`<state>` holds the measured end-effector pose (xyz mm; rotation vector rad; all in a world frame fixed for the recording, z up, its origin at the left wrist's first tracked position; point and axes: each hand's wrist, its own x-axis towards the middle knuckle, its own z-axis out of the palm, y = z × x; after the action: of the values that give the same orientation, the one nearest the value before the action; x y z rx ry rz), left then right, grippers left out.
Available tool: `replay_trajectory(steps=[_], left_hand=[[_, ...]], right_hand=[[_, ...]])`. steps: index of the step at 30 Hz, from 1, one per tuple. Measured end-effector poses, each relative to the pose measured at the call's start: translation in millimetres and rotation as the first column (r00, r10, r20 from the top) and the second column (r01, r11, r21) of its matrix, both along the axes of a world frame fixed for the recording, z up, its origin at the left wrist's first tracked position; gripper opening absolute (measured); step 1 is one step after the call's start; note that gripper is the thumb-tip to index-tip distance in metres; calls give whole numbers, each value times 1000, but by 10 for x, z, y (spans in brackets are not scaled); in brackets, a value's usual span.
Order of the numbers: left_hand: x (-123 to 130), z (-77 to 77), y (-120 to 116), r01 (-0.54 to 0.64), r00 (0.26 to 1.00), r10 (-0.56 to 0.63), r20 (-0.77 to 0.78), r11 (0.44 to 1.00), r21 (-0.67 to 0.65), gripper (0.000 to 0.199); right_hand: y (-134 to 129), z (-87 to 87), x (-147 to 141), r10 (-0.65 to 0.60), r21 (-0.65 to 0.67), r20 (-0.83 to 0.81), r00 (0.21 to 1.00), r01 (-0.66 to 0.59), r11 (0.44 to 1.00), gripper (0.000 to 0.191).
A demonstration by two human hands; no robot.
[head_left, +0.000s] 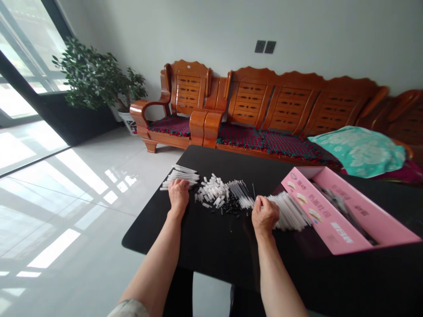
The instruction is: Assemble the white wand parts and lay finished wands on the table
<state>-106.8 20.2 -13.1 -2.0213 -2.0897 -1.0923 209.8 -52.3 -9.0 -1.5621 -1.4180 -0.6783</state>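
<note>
L hand is resting flat on loose white plastic rods; R hand is pinching, prob., thin white plastic sticks near a pink cardboard box on a black tabletop.

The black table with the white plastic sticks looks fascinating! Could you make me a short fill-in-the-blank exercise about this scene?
1. The person's left hand rests on a bundle of long white plastic sticks on a ____ table.
2. The person's right hand pinches thin white sticks near an open ____ cardboard box.
3. A green-and-white cloth lies on the carved wooden ____.

Missing words: black, pink, sofa.
</note>
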Motion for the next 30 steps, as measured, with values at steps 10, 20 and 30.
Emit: replay_trajectory(steps=[10,20,30], left_hand=[[319,226,-189,149,988,-156,16,965,217,15],[991,381,-526,605,793,-603,-88,761,232,17],[871,246,-411,492,365,-308,878,865,99,41]], right_hand=[[-58,137,-207,181,14,-33,983,-180,983,20],[-88,220,-609,516,-206,-45,855,-514,833,18],[-107,243,-598,528,-78,-132,839,-540,838,18]])
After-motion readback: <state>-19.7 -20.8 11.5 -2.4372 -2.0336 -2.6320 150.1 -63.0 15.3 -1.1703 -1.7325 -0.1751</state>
